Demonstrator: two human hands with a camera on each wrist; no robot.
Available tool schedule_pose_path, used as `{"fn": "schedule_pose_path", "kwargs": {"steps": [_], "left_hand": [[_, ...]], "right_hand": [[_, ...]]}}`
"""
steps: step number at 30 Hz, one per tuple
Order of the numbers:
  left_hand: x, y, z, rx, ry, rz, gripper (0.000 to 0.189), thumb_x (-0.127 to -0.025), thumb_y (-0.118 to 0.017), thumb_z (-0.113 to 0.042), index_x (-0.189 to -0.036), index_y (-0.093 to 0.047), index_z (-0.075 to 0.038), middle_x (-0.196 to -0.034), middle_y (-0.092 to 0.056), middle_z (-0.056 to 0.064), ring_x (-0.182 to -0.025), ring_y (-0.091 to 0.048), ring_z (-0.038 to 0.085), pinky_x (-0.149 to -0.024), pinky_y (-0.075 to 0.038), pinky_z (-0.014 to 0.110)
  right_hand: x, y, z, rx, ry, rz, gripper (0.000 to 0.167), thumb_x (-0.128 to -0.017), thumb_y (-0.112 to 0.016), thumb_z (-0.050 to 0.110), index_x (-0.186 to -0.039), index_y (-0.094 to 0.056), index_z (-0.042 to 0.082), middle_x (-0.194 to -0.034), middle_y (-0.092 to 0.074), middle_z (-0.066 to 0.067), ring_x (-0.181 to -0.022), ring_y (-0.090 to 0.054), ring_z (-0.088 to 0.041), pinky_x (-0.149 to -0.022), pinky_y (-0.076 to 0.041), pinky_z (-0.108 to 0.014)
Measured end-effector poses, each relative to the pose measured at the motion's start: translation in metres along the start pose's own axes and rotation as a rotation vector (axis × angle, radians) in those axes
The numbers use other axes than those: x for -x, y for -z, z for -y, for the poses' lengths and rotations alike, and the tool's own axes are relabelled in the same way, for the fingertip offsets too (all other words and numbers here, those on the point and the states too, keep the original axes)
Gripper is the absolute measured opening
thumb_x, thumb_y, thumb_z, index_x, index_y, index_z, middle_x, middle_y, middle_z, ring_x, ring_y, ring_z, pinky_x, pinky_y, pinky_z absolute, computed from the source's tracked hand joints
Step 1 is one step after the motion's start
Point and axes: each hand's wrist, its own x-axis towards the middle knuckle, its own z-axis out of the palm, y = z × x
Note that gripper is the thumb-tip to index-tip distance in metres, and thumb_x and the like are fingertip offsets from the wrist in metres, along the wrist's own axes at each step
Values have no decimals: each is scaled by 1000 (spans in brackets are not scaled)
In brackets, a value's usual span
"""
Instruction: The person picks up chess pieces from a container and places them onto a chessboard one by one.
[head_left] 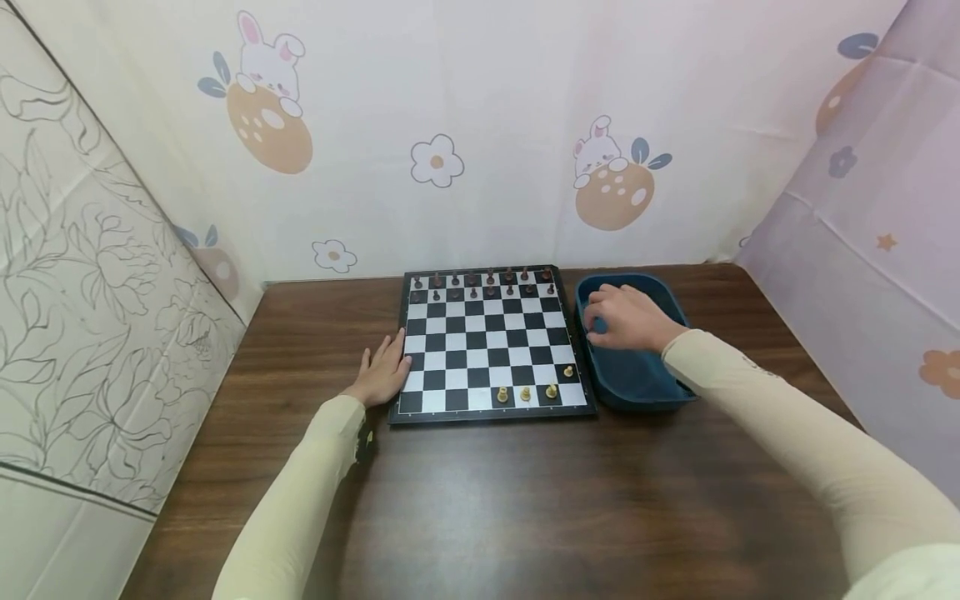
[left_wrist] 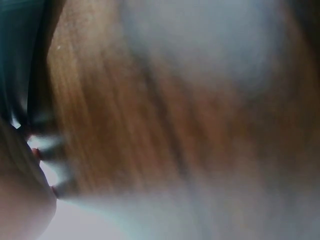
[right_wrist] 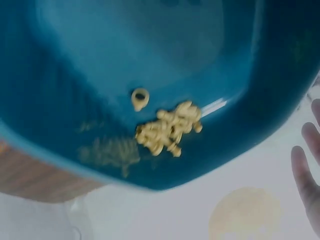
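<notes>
The chessboard [head_left: 487,333] lies on the table, dark red chess pieces [head_left: 491,279] in two rows along its far side. Several pale yellow chess pieces [head_left: 526,393] stand near its front right corner. My left hand [head_left: 381,372] rests at the board's left edge, fingers spread. Over the blue bin [head_left: 637,398] on the right hovers my right hand [head_left: 626,318], fingers bent loosely and no piece visible between them. Inside the bin, the right wrist view shows a heap of yellow chess pieces [right_wrist: 170,127] in one corner, a single piece [right_wrist: 140,99] beside it.
The brown wooden table [head_left: 480,500] reaches back to a printed curtain [head_left: 495,217] with rabbits and flowers. A panel with line-drawn flowers [head_left: 105,250] closes off the left side, and another curtain [head_left: 885,250] hangs at the right.
</notes>
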Motion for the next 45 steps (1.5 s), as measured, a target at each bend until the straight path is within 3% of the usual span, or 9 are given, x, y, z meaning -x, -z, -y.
{"fn": "schedule_pose_path", "kwargs": {"steps": [7,14,21,28,37,41,45], "left_hand": [[-2,0,2,-13,-3,-1,61,-104,-26,-31,-153,0,-5,-158,-12,14,-145,-2,31,-110,8,56],[-5,3,3,-18,1,-12,61,-104,-27,-31,-153,-2,-5,-158,-12,13,-145,-3,31,-110,8,56],[-5,1,6,-24,-8,-8,61,-103,-27,-31,-153,-2,-5,-159,-11,12,-145,-4,31,-110,7,56],[-2,1,10,-26,-6,-25,61,-103,-27,-30,-153,-3,-4,-158,-13,14,-145,-4,32,-110,6,57],[0,0,8,-21,-20,-26,61,-103,-27,-30,-153,-3,-5,-159,-10,11,-145,-4,30,-110,6,57],[0,1,6,-11,-29,-28,60,-103,-28,-29,-153,-4,-6,-159,-11,10,-145,-5,30,-110,5,58],[-1,1,4,-9,-39,-29,60,-103,-28,-29,-153,-5,-5,-159,-11,10,-145,-5,30,-110,5,58]], "right_hand": [[-11,6,-30,-11,-115,41,10,-78,-74,23,-81,-72,13,-82,-61,-3,-76,-53,-22,-67,-48,-40],[-17,0,-65,-74,-244,90,12,-82,-71,19,-81,-70,7,-80,-62,-7,-68,-54,-22,-62,-50,-43],[-17,-7,-77,-126,-338,153,12,-84,-69,16,-80,-68,5,-75,-62,-7,-64,-55,-22,-60,-49,-44],[-23,-20,-70,-139,-382,195,20,-86,-70,21,-77,-68,3,-61,-56,-5,-54,-51,-20,-53,-43,-38],[-23,-35,-73,-40,-371,130,29,-85,-72,20,-62,-59,8,-53,-49,-4,-49,-48,-20,-47,-39,-36],[-23,-39,-77,-31,-370,106,24,-84,-73,19,-66,-63,7,-56,-55,-4,-51,-53,-20,-48,-45,-40],[-23,-44,-80,-37,-377,83,28,-84,-72,17,-60,-59,9,-54,-53,-5,-49,-52,-21,-48,-45,-41]]}}
